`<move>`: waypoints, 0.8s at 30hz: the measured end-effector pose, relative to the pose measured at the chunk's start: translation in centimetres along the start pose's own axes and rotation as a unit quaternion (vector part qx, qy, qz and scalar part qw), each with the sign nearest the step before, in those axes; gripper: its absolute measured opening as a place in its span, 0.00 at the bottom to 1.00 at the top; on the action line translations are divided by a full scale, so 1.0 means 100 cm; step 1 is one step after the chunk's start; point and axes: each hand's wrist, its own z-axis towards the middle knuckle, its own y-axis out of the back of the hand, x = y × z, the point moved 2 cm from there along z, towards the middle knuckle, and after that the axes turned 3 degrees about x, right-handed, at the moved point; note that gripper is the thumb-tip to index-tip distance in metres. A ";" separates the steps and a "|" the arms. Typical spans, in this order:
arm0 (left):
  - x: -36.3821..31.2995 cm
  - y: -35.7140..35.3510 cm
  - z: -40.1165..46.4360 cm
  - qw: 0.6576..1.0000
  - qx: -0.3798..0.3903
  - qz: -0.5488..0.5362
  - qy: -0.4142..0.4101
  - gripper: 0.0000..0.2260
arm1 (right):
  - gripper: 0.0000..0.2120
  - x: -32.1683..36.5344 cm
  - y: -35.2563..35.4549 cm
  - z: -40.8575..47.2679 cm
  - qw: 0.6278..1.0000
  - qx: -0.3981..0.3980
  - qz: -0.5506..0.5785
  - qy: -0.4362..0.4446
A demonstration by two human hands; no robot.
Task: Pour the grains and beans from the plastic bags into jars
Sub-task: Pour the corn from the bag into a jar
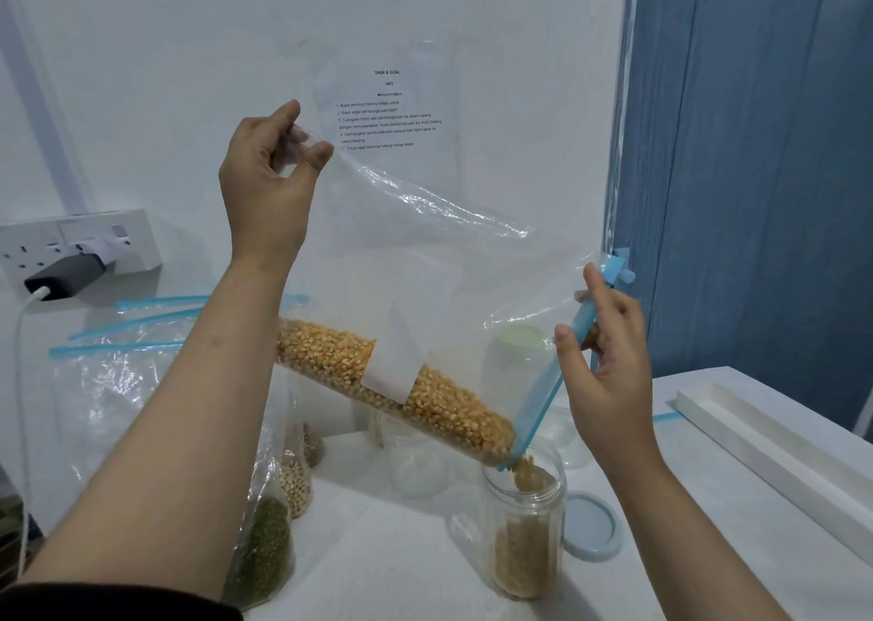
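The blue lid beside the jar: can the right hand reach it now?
Probably not right away: the right hand holds the bag's blue zipper edge while corn pours. The lid itself lies uncovered just below.

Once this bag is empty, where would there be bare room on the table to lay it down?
Free: the tabletop between the blue lid and the white tray. Also the near strip left of the corn jar. Crowded: the left, with filled bags and empty jars.
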 end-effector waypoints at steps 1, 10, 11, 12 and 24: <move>0.000 0.000 0.000 1.000 0.000 0.000 0.000 0.20 | 0.27 0.000 0.000 0.000 1.000 0.000 0.000 0.001; 0.005 0.002 0.000 1.000 -0.005 -0.001 0.011 0.20 | 0.27 -0.003 -0.002 0.003 1.000 0.000 -0.006 0.002; 0.005 0.002 0.000 1.000 -0.005 -0.001 0.010 0.20 | 0.27 -0.003 -0.002 0.004 1.000 -0.001 -0.008 0.003; 0.006 0.002 0.000 1.000 -0.005 -0.002 0.010 0.20 | 0.27 -0.004 -0.002 0.005 1.000 -0.001 -0.010 0.004; 0.009 0.004 0.002 1.000 -0.008 -0.006 0.012 0.20 | 0.27 -0.003 -0.004 0.008 1.000 -0.001 -0.012 0.008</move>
